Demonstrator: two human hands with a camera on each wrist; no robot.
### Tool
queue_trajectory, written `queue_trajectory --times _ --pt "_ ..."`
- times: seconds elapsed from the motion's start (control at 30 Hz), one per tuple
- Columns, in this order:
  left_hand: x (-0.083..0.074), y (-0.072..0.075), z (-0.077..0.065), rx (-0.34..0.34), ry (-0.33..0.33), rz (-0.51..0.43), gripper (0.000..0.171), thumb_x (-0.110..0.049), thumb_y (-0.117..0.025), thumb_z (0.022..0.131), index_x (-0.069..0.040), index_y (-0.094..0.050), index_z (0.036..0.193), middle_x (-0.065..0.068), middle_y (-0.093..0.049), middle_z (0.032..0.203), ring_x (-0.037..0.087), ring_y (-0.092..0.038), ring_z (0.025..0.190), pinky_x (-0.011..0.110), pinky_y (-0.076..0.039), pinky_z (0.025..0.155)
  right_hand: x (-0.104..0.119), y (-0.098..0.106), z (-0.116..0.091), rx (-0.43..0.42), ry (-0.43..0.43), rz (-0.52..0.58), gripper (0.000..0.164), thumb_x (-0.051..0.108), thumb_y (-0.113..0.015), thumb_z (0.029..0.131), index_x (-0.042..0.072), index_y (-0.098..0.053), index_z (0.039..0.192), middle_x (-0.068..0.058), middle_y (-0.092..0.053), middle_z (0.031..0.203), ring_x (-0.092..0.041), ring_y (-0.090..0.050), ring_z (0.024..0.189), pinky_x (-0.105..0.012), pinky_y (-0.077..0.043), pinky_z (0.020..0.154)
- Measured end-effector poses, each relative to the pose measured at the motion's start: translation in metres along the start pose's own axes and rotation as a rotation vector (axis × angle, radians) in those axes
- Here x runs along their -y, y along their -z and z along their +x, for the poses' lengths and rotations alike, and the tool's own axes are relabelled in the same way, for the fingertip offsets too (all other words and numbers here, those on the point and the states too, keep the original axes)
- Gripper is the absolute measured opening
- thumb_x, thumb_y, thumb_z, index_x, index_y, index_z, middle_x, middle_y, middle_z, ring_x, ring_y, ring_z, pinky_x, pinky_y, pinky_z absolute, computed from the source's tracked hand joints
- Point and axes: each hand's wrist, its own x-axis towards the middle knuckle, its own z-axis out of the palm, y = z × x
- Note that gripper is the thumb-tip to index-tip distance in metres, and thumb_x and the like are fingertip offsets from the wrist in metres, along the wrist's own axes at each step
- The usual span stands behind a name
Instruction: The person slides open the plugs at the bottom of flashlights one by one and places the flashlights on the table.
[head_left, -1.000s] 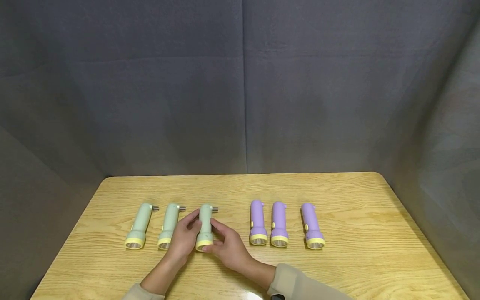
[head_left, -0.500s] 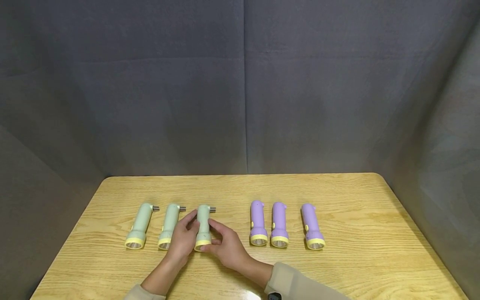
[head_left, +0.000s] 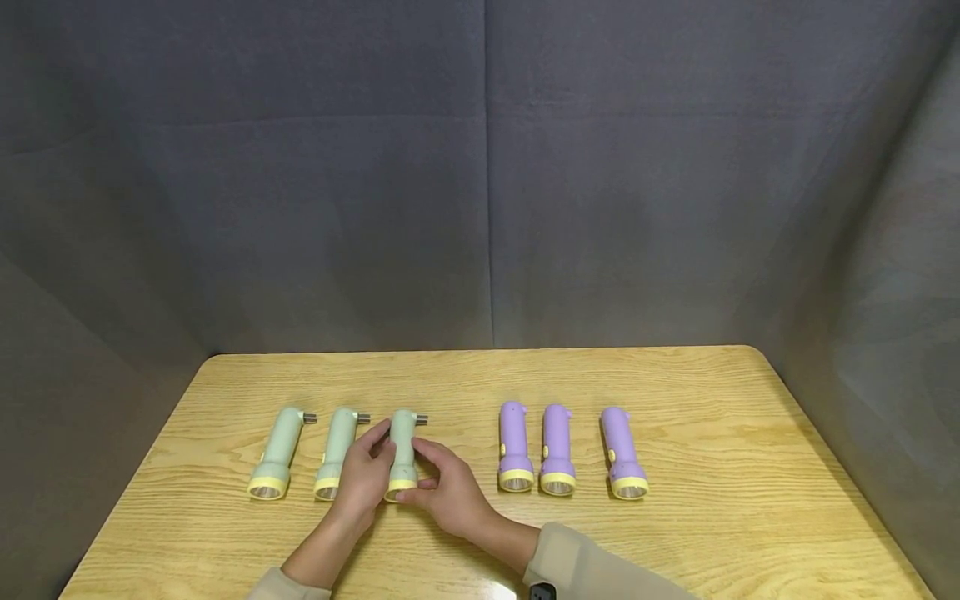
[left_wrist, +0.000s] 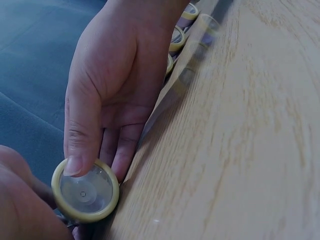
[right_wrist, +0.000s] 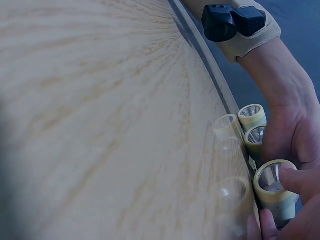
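On the wooden table lies a pale green flashlight (head_left: pixel 403 433) with a yellow rim and two metal plug prongs at its far end. My right hand (head_left: pixel 453 496) holds it from the right, thumb on the lens (left_wrist: pixel 85 192) and other fingers along its side. At its left side, my left hand (head_left: pixel 363 479) touches the body with index finger and thumb; its remaining fingers are hidden in the head view. Just left of that hand is a second green flashlight (head_left: pixel 340 437), partly covered by it. A third green flashlight (head_left: pixel 281 446) lies farther left.
Three purple flashlights with yellow rims lie to the right: one (head_left: pixel 513 437), another (head_left: pixel 557 442) close beside it, and a third (head_left: pixel 619 442) set farther off. Grey cloth (head_left: pixel 300 208) hangs behind and beside the table (head_left: pixel 712 400).
The flashlight between my hands has slid slightly left, and my right hand has shifted left with it. My left hand has hardly moved. The other flashlights lie as before.
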Motion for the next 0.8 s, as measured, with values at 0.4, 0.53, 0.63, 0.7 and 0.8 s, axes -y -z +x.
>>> queue_trajectory --times 0.4,0.53,0.63,0.7,0.8 --pt "-0.0013 0.0007 0.0041 -0.019 0.007 0.026 0.050 0.000 -0.038 0.107 0.015 -0.024 0.153 0.034 -0.034 0.153 0.045 -0.035 0.140 0.054 -0.035 0.115 -0.0012 -0.0024 0.0047 -0.013 -0.007 -0.025 0.078 0.006 -0.083 0.084 -0.004 -0.043 0.150 -0.020 -0.048 0.151 -0.007 -0.065 0.075 -0.020 -0.057 0.075" --pt "-0.0030 0.0001 0.0052 -0.027 0.015 0.020 0.051 0.000 -0.038 0.107 0.015 -0.024 0.153 0.034 -0.034 0.151 0.045 -0.035 0.139 0.054 -0.034 0.115 -0.0011 -0.0024 0.0053 -0.018 -0.007 -0.023 0.078 0.007 -0.084 0.084 -0.003 -0.044 0.150 -0.019 -0.052 0.147 -0.007 -0.064 0.075 -0.020 -0.057 0.074" --pt "-0.0047 0.0003 0.0052 -0.027 0.022 0.016 0.051 -0.001 -0.037 0.107 0.015 -0.023 0.154 0.034 -0.034 0.151 0.045 -0.035 0.140 0.054 -0.034 0.115 -0.0013 -0.0023 0.0060 -0.023 -0.010 -0.014 0.077 0.008 -0.085 0.083 -0.002 -0.045 0.149 -0.019 -0.055 0.144 -0.008 -0.066 0.079 -0.021 -0.057 0.075" --pt "-0.0054 0.0007 0.0050 -0.024 0.021 0.009 0.051 -0.001 -0.036 0.108 0.015 -0.022 0.154 0.035 -0.034 0.151 0.046 -0.035 0.139 0.054 -0.034 0.115 -0.0014 -0.0025 0.0063 -0.027 -0.012 -0.009 0.077 0.009 -0.085 0.083 -0.001 -0.046 0.149 -0.019 -0.056 0.142 -0.009 -0.066 0.082 -0.021 -0.057 0.076" --pt "-0.0053 0.0001 0.0060 -0.026 0.026 0.005 0.051 -0.001 -0.035 0.108 0.015 -0.021 0.154 0.035 -0.034 0.151 0.046 -0.036 0.139 0.054 -0.035 0.115 -0.0021 -0.0030 0.0067 -0.036 -0.019 -0.004 0.077 0.010 -0.086 0.083 0.000 -0.046 0.149 -0.019 -0.057 0.140 -0.009 -0.066 0.082 -0.021 -0.057 0.075"
